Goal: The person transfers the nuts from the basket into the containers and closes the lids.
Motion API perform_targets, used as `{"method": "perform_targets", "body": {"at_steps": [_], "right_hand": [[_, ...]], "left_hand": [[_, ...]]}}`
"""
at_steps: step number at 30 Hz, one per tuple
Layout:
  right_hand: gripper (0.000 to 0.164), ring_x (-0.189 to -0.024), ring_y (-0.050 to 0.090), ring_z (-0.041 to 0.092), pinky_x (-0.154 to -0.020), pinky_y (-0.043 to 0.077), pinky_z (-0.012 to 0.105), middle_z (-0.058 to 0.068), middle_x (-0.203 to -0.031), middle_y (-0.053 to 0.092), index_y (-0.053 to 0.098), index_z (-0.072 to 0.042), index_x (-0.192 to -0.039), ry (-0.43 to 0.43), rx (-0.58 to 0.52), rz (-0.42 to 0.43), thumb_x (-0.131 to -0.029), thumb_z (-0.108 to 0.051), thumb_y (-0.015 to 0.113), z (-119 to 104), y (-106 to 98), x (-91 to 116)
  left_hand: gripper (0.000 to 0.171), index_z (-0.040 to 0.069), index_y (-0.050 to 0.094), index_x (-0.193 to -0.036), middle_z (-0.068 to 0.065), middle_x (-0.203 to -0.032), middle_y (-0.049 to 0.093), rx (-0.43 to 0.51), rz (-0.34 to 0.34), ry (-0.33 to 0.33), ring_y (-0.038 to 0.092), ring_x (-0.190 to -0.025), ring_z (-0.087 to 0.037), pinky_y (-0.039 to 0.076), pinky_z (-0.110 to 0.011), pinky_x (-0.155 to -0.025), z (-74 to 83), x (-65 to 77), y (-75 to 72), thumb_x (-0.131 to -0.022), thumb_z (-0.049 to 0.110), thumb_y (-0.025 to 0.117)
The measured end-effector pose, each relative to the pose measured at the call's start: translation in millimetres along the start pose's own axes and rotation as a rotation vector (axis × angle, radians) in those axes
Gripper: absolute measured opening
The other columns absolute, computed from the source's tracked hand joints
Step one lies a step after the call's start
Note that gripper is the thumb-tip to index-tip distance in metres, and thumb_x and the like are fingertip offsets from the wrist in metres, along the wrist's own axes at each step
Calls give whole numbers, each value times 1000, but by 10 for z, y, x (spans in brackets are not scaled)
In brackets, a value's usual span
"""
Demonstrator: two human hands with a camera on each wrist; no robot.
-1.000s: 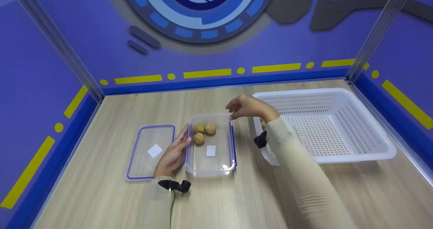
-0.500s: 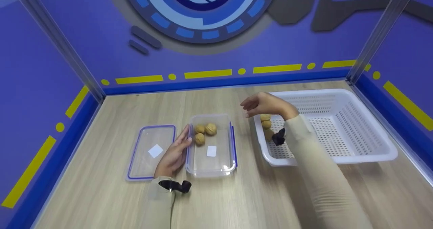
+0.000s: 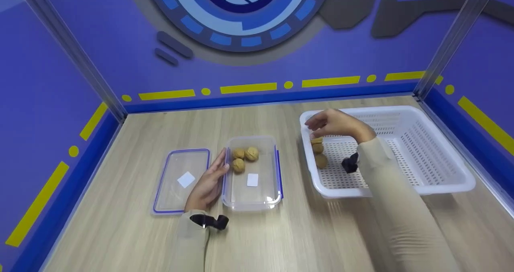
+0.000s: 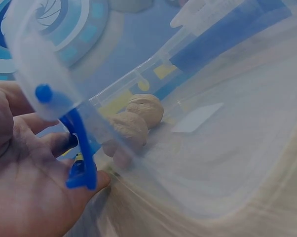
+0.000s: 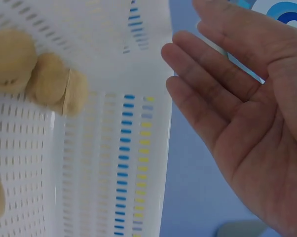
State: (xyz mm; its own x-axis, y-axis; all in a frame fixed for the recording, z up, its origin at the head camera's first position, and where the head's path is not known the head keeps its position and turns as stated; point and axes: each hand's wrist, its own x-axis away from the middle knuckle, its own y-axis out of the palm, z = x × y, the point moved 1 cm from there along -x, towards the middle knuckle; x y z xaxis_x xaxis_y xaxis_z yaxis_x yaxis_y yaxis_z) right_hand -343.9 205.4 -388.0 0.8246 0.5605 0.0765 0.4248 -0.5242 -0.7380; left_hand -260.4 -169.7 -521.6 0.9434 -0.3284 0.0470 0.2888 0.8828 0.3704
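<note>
My left hand (image 3: 207,185) rests with extended fingers against the left side of a clear plastic food box (image 3: 257,197). In the left wrist view, a blue-edged latch flap (image 4: 84,153) hangs beside that hand (image 4: 30,182). Three walnuts (image 3: 251,154) lie at the box's far left corner. Over the left end of a white slotted basket (image 3: 441,189) hovers my right hand (image 3: 337,124), loosely bent and holding nothing. Below it, several walnuts (image 3: 321,160) lie along the basket's left wall; the right wrist view shows walnuts (image 5: 11,59) inside, apart from the open palm (image 5: 257,123).
A clear lid (image 3: 170,197) with a blue seal lies flat left of the box, partly behind my left hand. Bare wooden tabletop (image 3: 291,228) separates box and basket. Blue printed panels (image 3: 241,73) enclose the table at the back and both sides.
My right hand has moved right, from beside the box's far right corner to above the basket's left end, bringing the walnuts there into view. My left hand stays at the box.
</note>
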Motion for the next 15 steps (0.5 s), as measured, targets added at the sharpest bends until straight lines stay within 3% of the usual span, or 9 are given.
{"method": "perform_targets", "body": {"at_steps": [6, 15], "right_hand": [[41, -103, 65, 28, -89, 56, 43, 19, -114, 69, 65, -3, -120, 82, 37, -38, -81, -12, 74, 166, -22, 106], [44, -101, 66, 27, -89, 56, 42, 18, -112, 69, 64, -2, -122, 123, 43, -108, -80, -9, 75, 328, 13, 189]], "left_hand": [[67, 9, 3, -155, -8, -162, -10, 6, 6, -6, -15, -148, -24, -11, -38, -121, -6, -4, -4, -99, 3, 41], [67, 10, 4, -155, -7, -162, -10, -2, 12, -6, -16, -148, -23, -12, -38, -121, 15, 4, -6, -99, 3, 41]]}}
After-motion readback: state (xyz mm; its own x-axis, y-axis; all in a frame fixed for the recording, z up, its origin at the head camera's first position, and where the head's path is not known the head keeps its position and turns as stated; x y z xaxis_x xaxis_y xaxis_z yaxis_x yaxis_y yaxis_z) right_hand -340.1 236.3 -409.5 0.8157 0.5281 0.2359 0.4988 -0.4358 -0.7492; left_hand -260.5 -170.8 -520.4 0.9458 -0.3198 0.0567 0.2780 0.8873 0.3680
